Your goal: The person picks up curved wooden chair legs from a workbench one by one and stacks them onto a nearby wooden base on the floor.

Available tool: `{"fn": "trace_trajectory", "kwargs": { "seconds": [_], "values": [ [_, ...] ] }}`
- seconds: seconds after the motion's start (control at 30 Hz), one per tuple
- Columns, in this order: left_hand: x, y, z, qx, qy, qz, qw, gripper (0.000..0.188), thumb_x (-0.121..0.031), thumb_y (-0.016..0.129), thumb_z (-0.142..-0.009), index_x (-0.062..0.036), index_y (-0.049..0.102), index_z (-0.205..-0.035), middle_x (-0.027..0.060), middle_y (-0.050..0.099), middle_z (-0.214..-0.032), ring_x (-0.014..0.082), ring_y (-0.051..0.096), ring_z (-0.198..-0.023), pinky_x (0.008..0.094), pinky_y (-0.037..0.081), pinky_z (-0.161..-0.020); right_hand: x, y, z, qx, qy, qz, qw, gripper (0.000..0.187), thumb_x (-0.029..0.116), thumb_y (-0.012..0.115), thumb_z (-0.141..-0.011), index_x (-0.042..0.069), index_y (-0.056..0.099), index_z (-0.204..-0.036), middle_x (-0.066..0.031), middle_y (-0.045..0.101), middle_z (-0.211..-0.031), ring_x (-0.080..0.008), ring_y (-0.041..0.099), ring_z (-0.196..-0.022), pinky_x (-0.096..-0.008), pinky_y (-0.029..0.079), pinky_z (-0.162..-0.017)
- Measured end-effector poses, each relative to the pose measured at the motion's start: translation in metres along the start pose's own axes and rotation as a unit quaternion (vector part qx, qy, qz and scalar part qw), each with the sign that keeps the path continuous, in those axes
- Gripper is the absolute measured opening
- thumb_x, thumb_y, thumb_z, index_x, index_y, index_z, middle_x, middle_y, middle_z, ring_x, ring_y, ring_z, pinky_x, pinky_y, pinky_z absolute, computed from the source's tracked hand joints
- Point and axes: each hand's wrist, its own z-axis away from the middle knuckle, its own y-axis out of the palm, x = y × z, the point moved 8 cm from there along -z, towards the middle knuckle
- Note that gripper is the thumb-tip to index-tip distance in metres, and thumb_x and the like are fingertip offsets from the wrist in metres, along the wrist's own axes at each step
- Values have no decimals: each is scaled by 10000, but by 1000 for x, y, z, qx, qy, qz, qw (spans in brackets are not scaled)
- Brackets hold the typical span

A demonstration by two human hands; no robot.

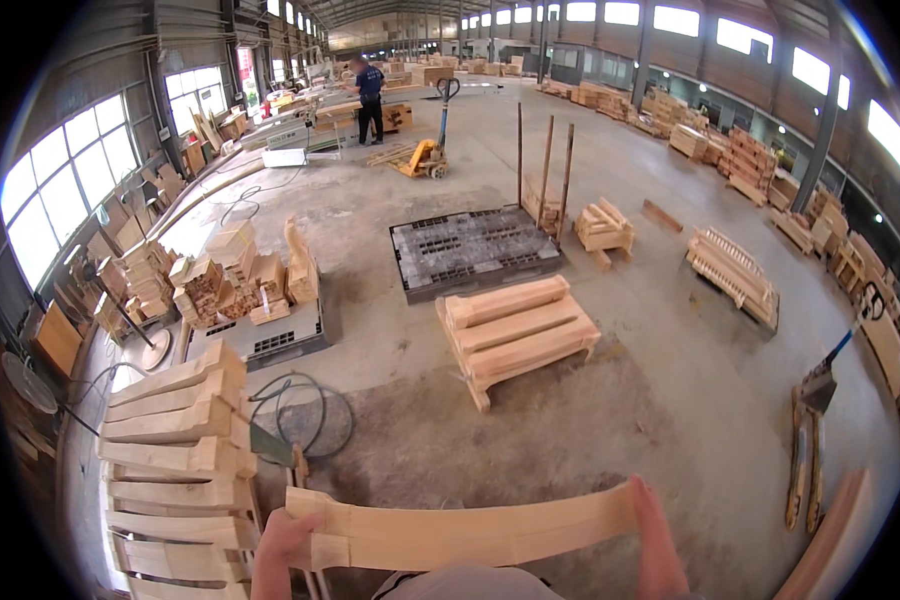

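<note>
A long, pale wooden board with a wider, shaped left end lies across the front of my body, held level. My left hand grips that shaped end, with the thumb over its face. At the board's other end, my right hand is closed around the edge; most of its fingers are hidden behind the wood. Just left of my left hand rises a stack of similar shaped boards, laid in rows with gaps between them. Ahead on the floor stands a small pile of shaped timbers.
A black plastic pallet lies beyond the timbers, with upright posts at its right. Cut wood blocks sit on another pallet at left. A coiled hose is on the floor. Pallet jacks and a person stand farther off.
</note>
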Motion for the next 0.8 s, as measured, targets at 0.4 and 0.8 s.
{"fn": "trace_trajectory", "kwargs": {
  "seconds": [0.4,0.8],
  "values": [
    [-201,235,-263,171,71,-119,976,551,-408,794,-699,55,684,-977,168,702,-920,243,673,-858,357,515,-741,44,-108,-157,-107,33,7,994,669,550,410,-937,-30,559,-1235,-182,629,-1158,-281,578,-1096,-416,435,-924],
    [-363,369,-392,195,26,-138,971,471,-326,732,-742,54,666,-1013,135,689,-924,213,643,-815,343,495,-744,132,-87,-327,-121,104,-78,984,667,587,497,-898,-39,631,-1087,-105,648,-984,-193,597,-897,-372,478,-814]
  ]
}}
